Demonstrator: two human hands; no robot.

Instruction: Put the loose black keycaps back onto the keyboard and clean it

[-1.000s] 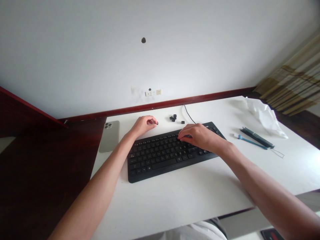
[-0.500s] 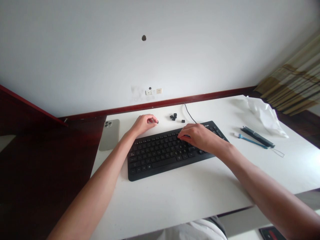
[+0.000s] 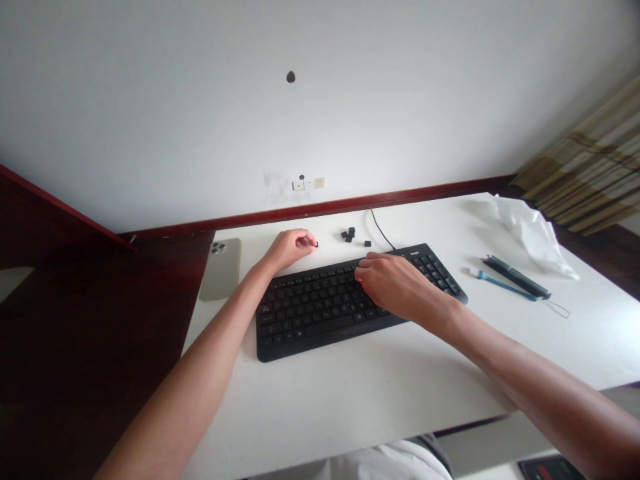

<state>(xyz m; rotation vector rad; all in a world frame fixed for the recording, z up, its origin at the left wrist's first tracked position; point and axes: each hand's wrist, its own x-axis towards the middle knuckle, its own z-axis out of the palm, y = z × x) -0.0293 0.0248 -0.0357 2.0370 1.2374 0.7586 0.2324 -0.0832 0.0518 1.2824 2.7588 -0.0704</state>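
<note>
My left hand [image 3: 290,249] hovers past the far edge of the black keyboard [image 3: 320,317], its thumb and forefinger pinched on a tiny black keycap [image 3: 316,245]. My right hand [image 3: 395,285] rests on the keys near the keyboard's middle, fingers curled; what lies beneath them is hidden. Beyond the keyboard, a small pile of loose black keycaps [image 3: 349,235] sits on the white table [image 3: 350,407], with one more keycap [image 3: 367,243] lying to its right.
A grey phone [image 3: 221,269] lies left of the keyboard, and a black cable [image 3: 380,231] runs toward the wall. On the right are crumpled white plastic [image 3: 530,233], a blue tool [image 3: 505,289], a black case [image 3: 516,277] and a wire loop [image 3: 557,309]. Dark wood adjoins the table's left edge.
My right hand has slid slightly down and toward me across the keys, uncovering the keyboard's right end. My left hand stays pinched in nearly the same place.
</note>
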